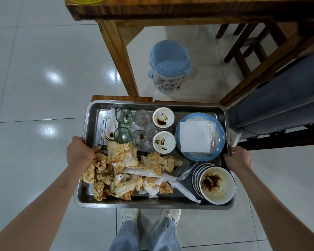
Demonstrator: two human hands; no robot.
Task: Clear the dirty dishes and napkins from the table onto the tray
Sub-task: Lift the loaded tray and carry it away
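Observation:
I hold a steel tray in front of me above the floor. My left hand grips its left rim and my right hand grips its right rim. On the tray lie several crumpled, stained napkins, several glasses, two small stained white bowls, white spoons, a blue plate with white paper on it, and a stack of dirty bowls at the near right. The wooden table stands ahead, only its edge in view.
A blue-lidded bin stands on the tiled floor under the table. A wooden stool top shows just beyond the tray. A padded bench and dark wooden chairs are at the right. My shoes are below the tray.

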